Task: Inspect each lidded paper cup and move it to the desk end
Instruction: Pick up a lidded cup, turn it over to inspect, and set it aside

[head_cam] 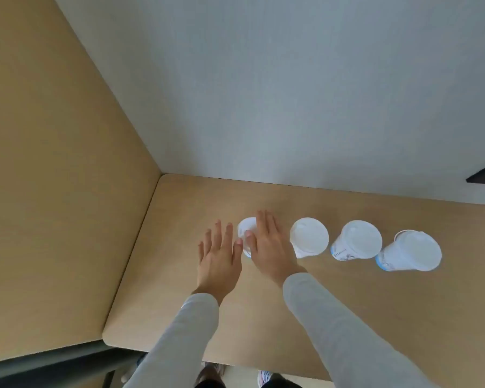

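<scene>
Several white lidded paper cups stand upright in a row on the wooden desk [347, 317]. The leftmost cup [247, 228] sits between my two hands and is partly hidden by my right hand. My left hand [219, 256] is flat with fingers spread, just left of that cup, its thumb near the cup's side. My right hand [269, 247] is spread over the cup's right side, the thumb touching its lid edge. Neither hand is closed around it. Three more cups stand to the right: one [309, 236], another [357, 238], and the last [412, 250].
A tan partition panel [53, 163] rises along the desk's left end. A pale wall [291, 93] runs behind the desk. The desk's near edge crosses below my sleeves, with shoes [265, 378] visible on the floor under it.
</scene>
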A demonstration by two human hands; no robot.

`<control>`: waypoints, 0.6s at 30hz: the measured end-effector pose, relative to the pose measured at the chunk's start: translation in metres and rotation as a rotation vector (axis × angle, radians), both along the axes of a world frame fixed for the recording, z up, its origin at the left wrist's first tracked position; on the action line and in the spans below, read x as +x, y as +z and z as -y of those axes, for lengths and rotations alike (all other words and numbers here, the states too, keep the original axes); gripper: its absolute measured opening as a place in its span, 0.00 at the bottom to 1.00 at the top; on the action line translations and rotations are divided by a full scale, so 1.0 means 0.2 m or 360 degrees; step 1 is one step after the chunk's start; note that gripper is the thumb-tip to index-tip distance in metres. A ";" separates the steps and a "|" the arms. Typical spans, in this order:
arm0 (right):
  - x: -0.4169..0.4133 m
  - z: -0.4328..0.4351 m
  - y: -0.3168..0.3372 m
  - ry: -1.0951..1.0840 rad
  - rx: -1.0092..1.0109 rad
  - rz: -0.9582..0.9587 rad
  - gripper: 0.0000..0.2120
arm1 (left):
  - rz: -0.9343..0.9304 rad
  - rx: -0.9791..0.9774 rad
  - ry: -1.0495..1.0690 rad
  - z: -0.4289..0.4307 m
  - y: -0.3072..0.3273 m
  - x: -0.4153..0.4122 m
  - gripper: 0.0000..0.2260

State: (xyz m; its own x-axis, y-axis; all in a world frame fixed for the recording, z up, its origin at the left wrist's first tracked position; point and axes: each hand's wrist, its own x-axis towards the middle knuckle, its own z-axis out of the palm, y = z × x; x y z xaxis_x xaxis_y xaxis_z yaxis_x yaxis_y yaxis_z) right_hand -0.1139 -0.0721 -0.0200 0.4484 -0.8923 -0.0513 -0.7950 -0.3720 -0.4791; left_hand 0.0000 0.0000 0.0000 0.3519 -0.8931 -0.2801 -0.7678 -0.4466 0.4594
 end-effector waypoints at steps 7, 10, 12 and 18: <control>0.13 -0.08 0.05 -0.0201 0.0142 0.0069 0.29 | -0.0396 -0.0183 0.0132 -0.05 -0.05 0.04 0.24; 0.13 -0.22 0.07 -0.0282 0.0259 0.0148 0.24 | -0.0495 -0.0199 0.0222 -0.15 -0.03 0.09 0.23; 0.13 -0.32 0.07 -0.0337 0.0347 0.0207 0.20 | -0.0563 -0.0208 0.0274 -0.21 -0.02 0.09 0.21; 0.18 -0.38 0.07 -0.0573 0.0567 0.0391 0.16 | -0.0954 -0.0276 0.0739 -0.23 -0.02 0.08 0.12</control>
State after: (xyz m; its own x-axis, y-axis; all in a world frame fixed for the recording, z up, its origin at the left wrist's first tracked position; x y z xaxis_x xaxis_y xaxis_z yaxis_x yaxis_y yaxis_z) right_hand -0.0780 0.0047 -0.0066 0.1557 -0.9378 -0.3103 -0.6910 0.1211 -0.7127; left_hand 0.0161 0.0452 -0.0036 0.5332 -0.7396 -0.4107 -0.1180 -0.5458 0.8296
